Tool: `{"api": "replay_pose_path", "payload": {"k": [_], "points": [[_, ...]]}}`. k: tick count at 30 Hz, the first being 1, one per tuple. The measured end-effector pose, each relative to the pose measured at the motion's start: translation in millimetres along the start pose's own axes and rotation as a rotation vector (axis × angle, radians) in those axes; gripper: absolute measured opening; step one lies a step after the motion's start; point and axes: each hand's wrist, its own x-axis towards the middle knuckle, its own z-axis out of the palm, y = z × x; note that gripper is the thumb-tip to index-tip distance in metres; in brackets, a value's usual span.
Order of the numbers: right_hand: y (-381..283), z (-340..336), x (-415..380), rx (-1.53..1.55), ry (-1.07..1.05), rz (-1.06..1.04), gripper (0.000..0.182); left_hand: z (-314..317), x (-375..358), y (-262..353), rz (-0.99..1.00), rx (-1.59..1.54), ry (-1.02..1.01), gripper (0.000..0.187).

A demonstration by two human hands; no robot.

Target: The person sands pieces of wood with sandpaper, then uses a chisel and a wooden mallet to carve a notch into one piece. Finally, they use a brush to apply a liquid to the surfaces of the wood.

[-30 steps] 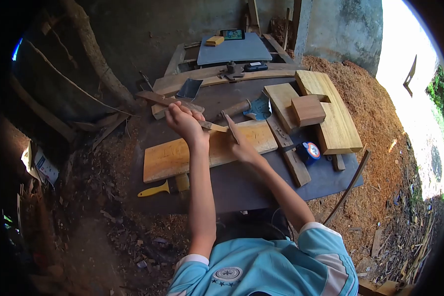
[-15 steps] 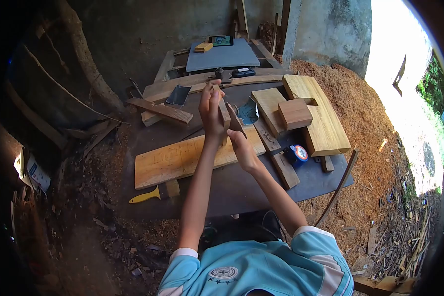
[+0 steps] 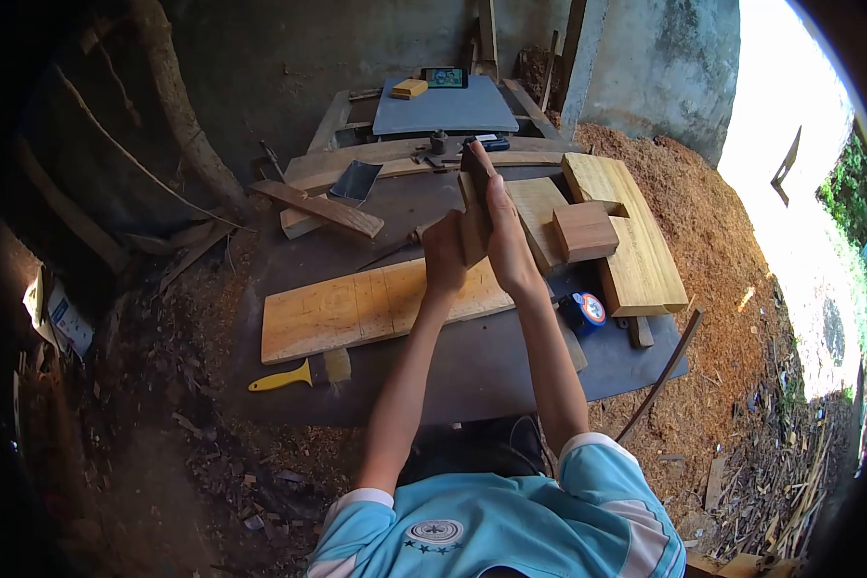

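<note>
Above the table, my left hand [image 3: 444, 255] is closed around the lower part of a small upright wooden block [image 3: 472, 220]. My right hand [image 3: 509, 241] presses a dark brown sheet, which looks like sandpaper [image 3: 481, 164], along the block's right face, its fingers mostly hidden behind the sheet. Beneath both hands lies a long pale board [image 3: 342, 310] with pencil lines across it. A yellow-handled brush [image 3: 281, 378] rests by the board's near left edge. To the right of my right hand sits a blue tape measure [image 3: 582, 313].
A reddish wood block [image 3: 586, 232] lies on thick pale timber pieces [image 3: 643, 265] at right. Wood offcuts [image 3: 323, 207] and a dark sheet [image 3: 356, 180] lie at left. Farther back, a phone [image 3: 445, 78] stands on a grey board [image 3: 443, 112]. Sawdust [image 3: 718, 241] covers the ground at right.
My right hand has slid up and away along the block with the brown sheet. My left hand has shifted lower and slightly right, still gripping the block. The view has moved a little.
</note>
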Motion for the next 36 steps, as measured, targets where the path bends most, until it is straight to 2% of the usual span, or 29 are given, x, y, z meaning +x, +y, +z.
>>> {"api": "replay_pose_path", "payload": {"k": [2, 5, 8, 9, 12, 13, 14, 16, 17, 20, 21, 23, 26, 27, 30, 31, 32, 34, 36], "points": [[-13, 9, -15, -0.126, 0.007, 0.033, 0.063, -3, 5, -3, 0.072, 0.142, 0.008, 0.024], [-16, 22, -44, -0.363, 0.011, -0.006, 0.064, -16, 20, 2, 0.086, 0.373, -0.104, 0.015], [1, 8, -7, -0.244, 0.063, 0.053, 0.054, -4, 10, -15, 0.102, 0.237, -0.044, 0.016], [-1, -1, 8, -0.188, 0.030, 0.102, 0.052, 0, 8, -7, 0.081, 0.336, -0.044, 0.020], [-11, 7, -13, -0.150, -0.024, 0.166, 0.053, -6, 11, -7, 0.170, 0.258, 0.006, 0.026], [-13, 17, -29, -0.264, -0.012, 0.155, 0.054, -13, 18, 1, 0.140, 0.297, -0.067, 0.027], [-25, 28, -38, -0.345, 0.039, 0.134, 0.053, -14, 21, 3, 0.145, 0.275, -0.034, 0.026], [-14, 22, -21, -0.234, 0.006, 0.222, 0.054, -15, 16, 3, 0.127, 0.239, 0.011, 0.025], [-14, 16, -4, -0.255, -0.027, 0.257, 0.061, -8, 10, 2, 0.111, 0.188, 0.029, 0.026], [-26, 13, 20, -0.447, 0.031, 0.312, 0.055, 4, 6, -12, 0.030, 0.026, 0.035, 0.028], [-27, 15, 12, -0.525, 0.039, 0.255, 0.055, -2, 6, 10, -0.091, 0.113, -0.037, 0.028], [-30, 20, -12, -0.684, 0.043, 0.134, 0.054, 18, 14, -63, 0.087, -0.095, 0.053, 0.028], [-29, 19, -4, -0.819, 0.011, 0.138, 0.053, 11, 2, -40, 0.009, -0.181, 0.046, 0.028], [-36, 21, 10, -0.828, 0.005, 0.256, 0.053, 6, 0, -6, -0.033, -0.163, 0.042, 0.027], [-31, 25, 26, -0.838, -0.006, 0.273, 0.054, 6, 2, -12, -0.092, -0.164, 0.001, 0.021], [-35, 33, 11, -0.947, 0.010, 0.144, 0.054, 3, 4, -18, -0.148, -0.331, -0.006, 0.021], [-46, 41, -6, -1.006, -0.026, 0.180, 0.055, 1, 7, -23, -0.203, -0.495, -0.011, 0.022], [-44, 54, -13, -1.204, 0.053, 0.159, 0.051, -3, 11, -17, -0.159, -0.528, 0.032, 0.024], [-45, 41, 15, -1.015, -0.050, 0.318, 0.044, -2, 7, -7, 0.027, -0.259, 0.111, 0.028]]}}
